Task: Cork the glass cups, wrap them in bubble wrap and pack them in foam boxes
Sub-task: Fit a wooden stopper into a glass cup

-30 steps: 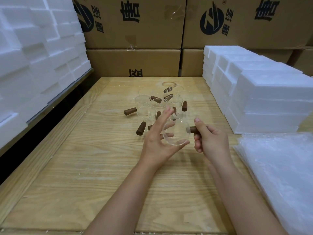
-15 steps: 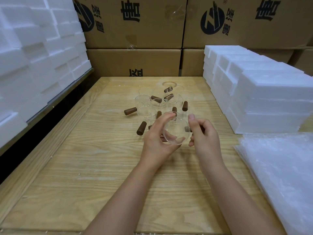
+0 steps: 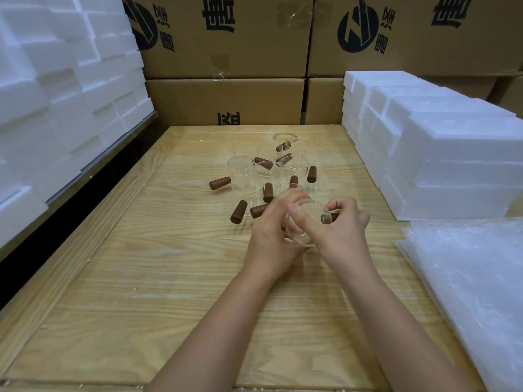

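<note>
My left hand grips a clear glass cup a little above the wooden table. My right hand holds a brown cork against the cup's right side, its thumb reaching across the cup. Behind my hands stand several more glass cups with several loose brown corks lying among them. A stack of bubble wrap sheets lies at the right front. White foam boxes are stacked at the right.
More white foam pieces are piled high along the left on a shelf. Brown cardboard cartons form a wall behind the table. A dark gap runs between the table's left edge and the foam pile.
My hands have come together: the right hand has brought the cork up against the cup's side, and the left hand has turned the cup slightly and moved it lower and nearer.
</note>
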A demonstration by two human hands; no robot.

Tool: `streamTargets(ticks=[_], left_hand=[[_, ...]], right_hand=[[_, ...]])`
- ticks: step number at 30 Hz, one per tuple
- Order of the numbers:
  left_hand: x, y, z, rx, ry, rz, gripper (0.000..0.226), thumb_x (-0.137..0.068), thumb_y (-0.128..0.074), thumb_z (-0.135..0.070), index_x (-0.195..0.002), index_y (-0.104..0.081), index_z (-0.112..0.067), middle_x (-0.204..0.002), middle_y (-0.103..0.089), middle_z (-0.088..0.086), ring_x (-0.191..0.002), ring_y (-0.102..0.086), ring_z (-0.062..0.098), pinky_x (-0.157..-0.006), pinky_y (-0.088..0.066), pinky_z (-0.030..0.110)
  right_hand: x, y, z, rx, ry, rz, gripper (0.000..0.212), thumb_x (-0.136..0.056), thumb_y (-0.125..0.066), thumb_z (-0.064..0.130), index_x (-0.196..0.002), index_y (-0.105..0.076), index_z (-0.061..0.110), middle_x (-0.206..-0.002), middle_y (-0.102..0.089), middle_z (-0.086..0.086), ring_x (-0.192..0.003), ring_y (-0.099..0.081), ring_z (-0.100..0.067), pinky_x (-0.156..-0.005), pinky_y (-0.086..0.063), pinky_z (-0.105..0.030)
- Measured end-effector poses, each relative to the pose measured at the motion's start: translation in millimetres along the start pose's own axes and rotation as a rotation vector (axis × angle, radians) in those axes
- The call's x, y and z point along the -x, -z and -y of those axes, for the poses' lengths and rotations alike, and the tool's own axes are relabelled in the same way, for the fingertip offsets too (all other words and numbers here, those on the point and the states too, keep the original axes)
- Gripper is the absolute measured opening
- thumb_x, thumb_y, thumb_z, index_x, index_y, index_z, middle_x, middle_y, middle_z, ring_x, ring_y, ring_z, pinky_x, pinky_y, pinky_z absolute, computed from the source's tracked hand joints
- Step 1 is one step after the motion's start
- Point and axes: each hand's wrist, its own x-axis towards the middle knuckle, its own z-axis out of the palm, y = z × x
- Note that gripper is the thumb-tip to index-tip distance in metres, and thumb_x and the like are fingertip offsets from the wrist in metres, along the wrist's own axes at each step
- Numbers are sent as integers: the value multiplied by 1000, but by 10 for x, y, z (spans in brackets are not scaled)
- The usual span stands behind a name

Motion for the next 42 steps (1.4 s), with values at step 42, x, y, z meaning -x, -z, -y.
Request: streamTargets(ticks=[42], left_hand=[[-20, 18, -197, -36, 199, -19, 71, -59, -81, -7, -123, -56, -25, -77, -57, -1, -53, -58, 6, -60, -41, 5]], right_hand=[[30, -37, -3, 21, 224, -70, 35, -80, -44, 62, -90, -48, 28, -107, -34, 1, -93, -37, 12, -78, -30, 0]])
